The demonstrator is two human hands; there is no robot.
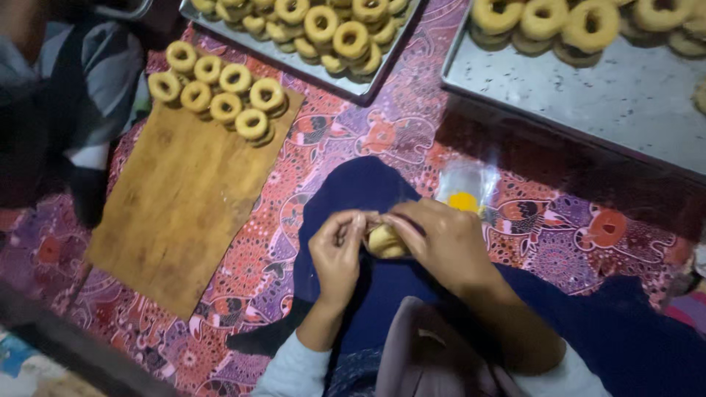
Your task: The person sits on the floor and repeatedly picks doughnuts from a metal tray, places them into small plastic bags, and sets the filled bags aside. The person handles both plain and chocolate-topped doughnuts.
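My left hand [337, 254] and my right hand [445, 242] meet over my dark blue lap and pinch a small pale yellow piece of dough [385, 241] between their fingertips. The dough is partly hidden by my right fingers. Just beyond my right hand lies a small clear plastic bag [465, 184] with something yellow inside. A wooden board [184, 198] to my left carries several ring-shaped dough pieces [220, 92] at its far end.
Two metal trays hold several dough rings: one at the top middle [360, 87], one at the top right [618, 103]. A patterned red and purple cloth [331, 132] covers the floor. Another person's dark sleeve and leg [66, 110] sit at the far left.
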